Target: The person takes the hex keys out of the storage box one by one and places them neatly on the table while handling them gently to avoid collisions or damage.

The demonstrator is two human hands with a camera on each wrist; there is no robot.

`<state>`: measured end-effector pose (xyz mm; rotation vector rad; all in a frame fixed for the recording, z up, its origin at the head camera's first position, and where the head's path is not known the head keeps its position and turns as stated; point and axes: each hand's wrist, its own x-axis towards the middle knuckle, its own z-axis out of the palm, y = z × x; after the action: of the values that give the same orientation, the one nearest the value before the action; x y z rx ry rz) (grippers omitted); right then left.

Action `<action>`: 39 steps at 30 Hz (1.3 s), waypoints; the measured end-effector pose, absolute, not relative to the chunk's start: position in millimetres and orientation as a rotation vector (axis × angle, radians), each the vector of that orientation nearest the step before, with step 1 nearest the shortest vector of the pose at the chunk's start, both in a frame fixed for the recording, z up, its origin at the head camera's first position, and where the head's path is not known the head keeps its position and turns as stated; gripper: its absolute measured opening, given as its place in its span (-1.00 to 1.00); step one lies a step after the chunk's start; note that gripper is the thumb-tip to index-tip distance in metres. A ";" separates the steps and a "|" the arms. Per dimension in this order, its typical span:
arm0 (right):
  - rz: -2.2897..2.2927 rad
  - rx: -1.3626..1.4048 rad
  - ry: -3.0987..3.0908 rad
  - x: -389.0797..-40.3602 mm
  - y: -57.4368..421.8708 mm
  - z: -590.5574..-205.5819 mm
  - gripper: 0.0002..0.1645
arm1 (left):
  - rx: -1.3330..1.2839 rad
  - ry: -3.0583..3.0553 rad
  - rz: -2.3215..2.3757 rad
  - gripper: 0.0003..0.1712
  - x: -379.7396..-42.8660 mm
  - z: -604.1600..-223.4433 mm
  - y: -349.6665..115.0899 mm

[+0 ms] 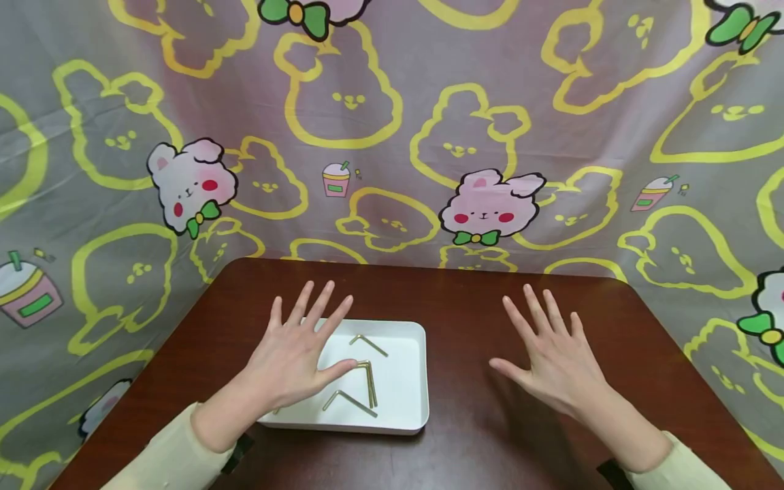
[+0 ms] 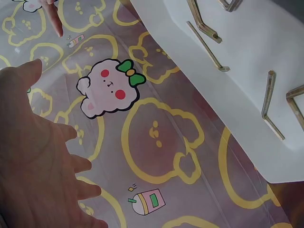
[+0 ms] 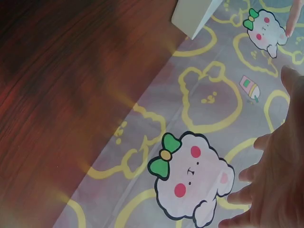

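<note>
In the head view a white tray (image 1: 401, 381) stands on the table with several brass-coloured hex keys (image 1: 358, 403) in it, each bent into an L. My left hand (image 1: 290, 357) hovers over the tray's left part, fingers spread and straight, holding nothing; it hides that side. To the right of the tray my right hand (image 1: 557, 361) is raised above the table, its fingers likewise spread and nothing in them. The left wrist view shows more hex keys (image 2: 269, 97) inside the tray (image 2: 213, 99). A corner of the tray (image 3: 192, 19) appears at the top of the right wrist view.
The dark reddish-brown table (image 1: 465, 313) has rounded far corners. Around its back and sides hangs a grey curtain (image 1: 392, 163) printed with yellow outlines, rabbit heads and drink cups.
</note>
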<state>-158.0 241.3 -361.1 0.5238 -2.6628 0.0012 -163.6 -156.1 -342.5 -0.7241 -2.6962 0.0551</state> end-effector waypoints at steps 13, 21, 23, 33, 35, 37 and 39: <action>-0.004 0.535 -2.667 -159.9 232.5 -359.0 0.15 | -0.703 -2.720 0.057 0.08 -166.5 -343.2 -158.1; 0.000 0.551 -2.685 -165.5 224.6 -359.7 0.16 | -0.689 -2.718 0.011 0.08 -169.7 -344.5 -164.5; 0.003 0.555 -2.696 -166.9 222.6 -359.7 0.16 | -0.678 -2.730 0.006 0.09 -170.5 -344.6 -166.7; 0.024 0.590 -2.737 -172.4 209.3 -365.3 0.15 | -0.614 -2.795 -0.106 0.09 -177.9 -354.4 -183.0; 0.024 0.599 -2.734 -173.1 206.2 -367.4 0.15 | -0.603 -2.801 -0.148 0.09 -180.2 -357.5 -187.2; 0.019 0.605 -2.738 -173.3 203.3 -369.6 0.15 | -0.598 -2.807 -0.205 0.09 -182.7 -361.0 -191.7; 0.017 0.610 -2.744 -173.2 200.8 -371.7 0.15 | -0.598 -2.817 -0.281 0.09 -185.5 -364.9 -196.5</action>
<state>-173.2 200.8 -371.7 0.6102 -2.7444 0.0167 -185.5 -196.5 -364.9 -0.5983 -2.8166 -0.2810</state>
